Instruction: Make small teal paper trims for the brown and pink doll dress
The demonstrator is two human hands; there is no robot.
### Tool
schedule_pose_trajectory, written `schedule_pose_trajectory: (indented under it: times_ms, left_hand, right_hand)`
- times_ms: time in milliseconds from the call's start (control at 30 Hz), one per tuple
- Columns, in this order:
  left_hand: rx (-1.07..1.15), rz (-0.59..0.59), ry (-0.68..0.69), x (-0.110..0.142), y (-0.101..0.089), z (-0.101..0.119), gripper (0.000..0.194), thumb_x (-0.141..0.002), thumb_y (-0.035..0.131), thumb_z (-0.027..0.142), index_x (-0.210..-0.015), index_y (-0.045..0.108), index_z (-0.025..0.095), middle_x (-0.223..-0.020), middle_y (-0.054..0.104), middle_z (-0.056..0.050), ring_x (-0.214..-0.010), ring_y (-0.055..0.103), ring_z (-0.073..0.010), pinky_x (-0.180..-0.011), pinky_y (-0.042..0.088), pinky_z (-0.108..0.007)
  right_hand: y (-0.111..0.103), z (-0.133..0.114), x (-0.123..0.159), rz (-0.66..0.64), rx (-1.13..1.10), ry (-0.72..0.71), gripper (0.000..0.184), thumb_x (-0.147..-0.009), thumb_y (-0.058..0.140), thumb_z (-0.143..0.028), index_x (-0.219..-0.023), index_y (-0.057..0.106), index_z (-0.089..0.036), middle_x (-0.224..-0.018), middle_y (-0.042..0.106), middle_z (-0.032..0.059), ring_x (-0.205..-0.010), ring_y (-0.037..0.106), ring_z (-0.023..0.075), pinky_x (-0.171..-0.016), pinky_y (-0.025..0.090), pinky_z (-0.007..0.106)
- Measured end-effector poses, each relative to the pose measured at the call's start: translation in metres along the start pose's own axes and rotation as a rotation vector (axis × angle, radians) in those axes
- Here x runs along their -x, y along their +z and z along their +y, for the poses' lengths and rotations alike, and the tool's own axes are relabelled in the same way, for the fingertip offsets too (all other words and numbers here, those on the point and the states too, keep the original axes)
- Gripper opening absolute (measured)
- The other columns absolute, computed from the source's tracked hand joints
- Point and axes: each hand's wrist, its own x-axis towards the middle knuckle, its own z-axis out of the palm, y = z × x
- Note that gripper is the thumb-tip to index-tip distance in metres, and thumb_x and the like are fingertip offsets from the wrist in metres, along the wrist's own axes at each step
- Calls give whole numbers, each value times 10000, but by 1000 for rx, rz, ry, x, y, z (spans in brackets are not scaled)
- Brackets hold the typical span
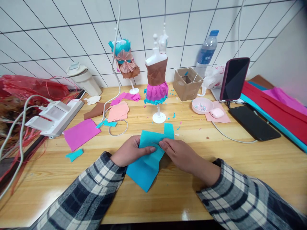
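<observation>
Both hands hold a turquoise sheet of crepe paper (144, 174) above the front of the wooden table. My left hand (130, 150) grips its left side, thumb on top and fingers behind. My right hand (178, 151) pinches the paper at its right side, where a narrow strip (169, 130) sticks up beyond the fingers. A crease or thin line runs between the two thumbs; I cannot tell which. Behind the hands a small white dress form (157, 73) stands upright, with a brown wrap and a pink skirt edged in turquoise.
A second dressed form (126, 62) stands at the back. Pink paper (82, 132), peach paper (118, 111) and turquoise scraps (74, 155) lie left. A power strip (57, 116) sits far left. Right are a cardboard box (187, 84), a pink dish (202, 106), a bottle (207, 51) and phones (255, 123).
</observation>
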Motion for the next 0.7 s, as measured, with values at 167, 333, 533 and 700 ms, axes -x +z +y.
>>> schedule_pose_trajectory:
  times_ms: [167, 333, 533, 700]
  left_hand:
    - [40, -17, 12, 1, -1, 0, 286, -745, 734, 318, -983, 698, 163, -935, 755, -40, -792, 693, -196, -724, 551, -298]
    - [207, -69, 41, 3, -3, 0, 332, -764, 715, 304, -1051, 672, 145, -913, 752, -63, -773, 696, -207, -738, 547, -327]
    - [273, -40, 7, 3, -3, -2, 286, -748, 726, 245, -1005, 681, 128, -873, 756, -64, -738, 701, -202, -722, 547, -321]
    - [258, -72, 5, 2, -2, -2, 293, -752, 725, 257, -1017, 680, 140, -927, 752, -68, -819, 703, -222, -773, 544, -344]
  right_hand:
    - [0, 0, -1, -3, 14, -21, 403, -985, 280, -458, -749, 483, -201, -707, 560, -4, -661, 495, 138, -600, 306, 271]
    - [-1, 2, -2, 0, 16, -24, 418, -988, 258, -466, -751, 480, -203, -714, 559, -5, -667, 497, 137, -595, 301, 271]
    - [-2, 2, -1, -22, 45, -4, 407, -983, 282, -474, -763, 494, -205, -727, 578, -1, -688, 521, 140, -605, 304, 267]
    - [-2, -1, 0, -17, 49, 0, 409, -978, 277, -493, -794, 501, -204, -722, 569, 3, -691, 527, 144, -602, 299, 266]
